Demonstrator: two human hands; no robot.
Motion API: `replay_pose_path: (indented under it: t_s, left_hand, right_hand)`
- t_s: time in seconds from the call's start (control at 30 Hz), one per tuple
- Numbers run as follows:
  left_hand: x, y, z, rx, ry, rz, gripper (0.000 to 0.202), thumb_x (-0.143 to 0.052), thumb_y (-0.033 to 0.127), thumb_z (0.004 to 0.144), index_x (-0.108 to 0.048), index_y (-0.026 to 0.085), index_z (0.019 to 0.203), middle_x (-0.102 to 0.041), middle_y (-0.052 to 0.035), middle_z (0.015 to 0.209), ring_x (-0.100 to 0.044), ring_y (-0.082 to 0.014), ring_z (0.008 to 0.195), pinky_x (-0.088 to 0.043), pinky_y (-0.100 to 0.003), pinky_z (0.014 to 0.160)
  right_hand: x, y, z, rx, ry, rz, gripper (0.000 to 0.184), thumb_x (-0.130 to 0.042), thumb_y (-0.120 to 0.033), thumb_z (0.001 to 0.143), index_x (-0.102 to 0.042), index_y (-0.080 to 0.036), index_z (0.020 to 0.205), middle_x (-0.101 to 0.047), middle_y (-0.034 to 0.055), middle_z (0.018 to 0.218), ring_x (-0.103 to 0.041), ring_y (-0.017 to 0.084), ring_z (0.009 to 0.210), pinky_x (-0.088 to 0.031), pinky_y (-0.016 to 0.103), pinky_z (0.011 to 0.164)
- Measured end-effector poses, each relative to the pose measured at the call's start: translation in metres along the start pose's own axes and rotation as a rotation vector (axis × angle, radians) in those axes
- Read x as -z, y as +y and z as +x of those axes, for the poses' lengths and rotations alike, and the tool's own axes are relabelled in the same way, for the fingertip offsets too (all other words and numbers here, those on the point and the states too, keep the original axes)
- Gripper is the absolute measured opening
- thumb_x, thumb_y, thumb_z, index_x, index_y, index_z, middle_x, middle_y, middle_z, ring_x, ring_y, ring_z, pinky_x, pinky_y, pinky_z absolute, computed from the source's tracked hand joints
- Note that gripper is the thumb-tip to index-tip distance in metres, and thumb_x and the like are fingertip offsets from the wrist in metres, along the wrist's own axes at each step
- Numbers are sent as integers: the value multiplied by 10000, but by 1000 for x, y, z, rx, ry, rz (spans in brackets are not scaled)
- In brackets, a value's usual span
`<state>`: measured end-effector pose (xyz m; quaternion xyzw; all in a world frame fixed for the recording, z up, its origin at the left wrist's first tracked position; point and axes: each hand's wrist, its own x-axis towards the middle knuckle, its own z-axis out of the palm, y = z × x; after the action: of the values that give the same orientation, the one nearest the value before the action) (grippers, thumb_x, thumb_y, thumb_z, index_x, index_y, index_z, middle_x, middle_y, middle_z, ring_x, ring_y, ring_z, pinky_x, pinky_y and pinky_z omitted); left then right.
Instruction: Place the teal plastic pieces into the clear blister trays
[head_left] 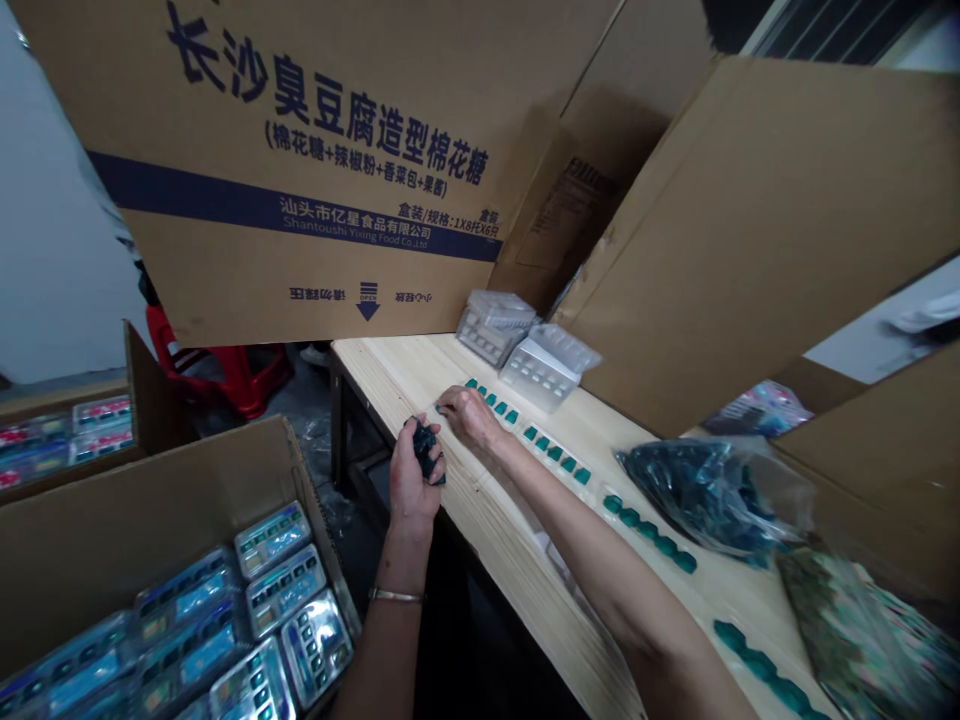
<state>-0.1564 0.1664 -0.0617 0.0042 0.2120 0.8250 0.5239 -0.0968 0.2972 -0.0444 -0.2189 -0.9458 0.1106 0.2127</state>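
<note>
My left hand (409, 475) is closed around a clump of small dark teal pieces (427, 452), just off the table's near edge. Close beside it, over the tabletop, my right hand (472, 415) pinches what looks like one small teal piece (439, 408) between its fingertips. A line of teal pieces (554, 453) runs along the wooden table (517, 560) beyond my right forearm, set in clear trays that are hard to make out. More teal pieces (667, 546) continue the line toward the lower right. Their exact kind cannot be told.
Clear plastic trays (551, 368) are stacked at the table's far end. A clear bag of teal pieces (690, 490) and another filled bag (862, 630) lie on the right. Large cardboard boxes (337, 60) stand behind. Lower left, an open carton (187, 500) holds packed clear boxes; a red stool (259, 385) stands beyond.
</note>
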Motion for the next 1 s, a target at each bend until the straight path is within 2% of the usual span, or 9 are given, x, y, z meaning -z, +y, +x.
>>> replay_pose_path:
  t_s: [0.2,0.3,0.4,0.47,0.57,0.67,0.8,0.93,1.0]
  left_hand:
    - [-1,2,-1,48,-54,-22,200,-575,307,768,-550,164,906,-546,10,736,-381,-12,414,-203,-105,283]
    - [-3,1,-3,109,-108,-25,206,-569,312,780,-563,153,909,-540,2,732,-376,-10,411,-196,-101,279]
    - [-6,-2,-6,131,-121,24,256,-591,337,771,-577,150,946,-546,-8,743,-383,-11,412,-191,-100,276]
    - [-7,-5,-9,115,-134,94,309,-618,359,755,-579,154,982,-555,-15,757,-388,-12,412,-198,-100,279]
    - [-10,-10,-13,106,-185,188,346,-656,396,720,-582,152,953,-554,-16,763,-397,-13,419,-215,-101,286]
    - [-12,-14,-17,136,-253,259,338,-660,411,712,-577,150,910,-543,-12,767,-412,-17,436,-219,-97,289]
    - [-12,-17,-20,168,-309,317,330,-661,405,709,-567,155,903,-540,-10,774,-402,-14,436,-207,-95,292]
    - [-12,-20,-21,175,-326,342,326,-680,395,683,-566,153,871,-536,-12,785,-409,-17,446,-205,-98,294]
    - [-13,-22,-21,178,-325,347,330,-682,386,678,-568,162,892,-533,-6,779,-410,-18,445,-203,-97,294]
  right_hand:
    - [-6,0,1,-121,21,30,164,-552,-70,724,-700,-124,765,-691,89,811,-617,170,798,-430,234,707]
    - [-2,-1,-1,-187,15,83,165,-583,-101,717,-707,-136,822,-688,57,763,-622,167,768,-435,241,706]
    - [17,-11,-8,-297,78,265,204,-604,-186,739,-691,-151,920,-684,38,806,-616,148,750,-449,240,698]
    - [35,-21,-16,-318,80,428,224,-592,-277,771,-687,-149,928,-685,49,850,-616,144,759,-460,244,699]
    - [60,-35,-27,-289,-74,632,275,-601,-352,770,-686,-158,947,-691,49,865,-618,139,772,-473,249,712]
    - [73,-39,-36,-315,-181,755,302,-665,-339,714,-685,-160,957,-694,39,850,-615,127,746,-478,251,715]
    - [72,-33,-46,-402,-101,835,301,-705,-337,660,-698,-148,895,-695,48,856,-616,125,741,-478,242,705]
    - [70,-29,-53,-421,-86,881,328,-718,-345,642,-698,-147,903,-693,47,843,-619,127,730,-487,245,689]
    - [70,-28,-54,-443,-10,898,323,-733,-332,623,-698,-148,886,-690,37,808,-618,122,705,-489,247,693]
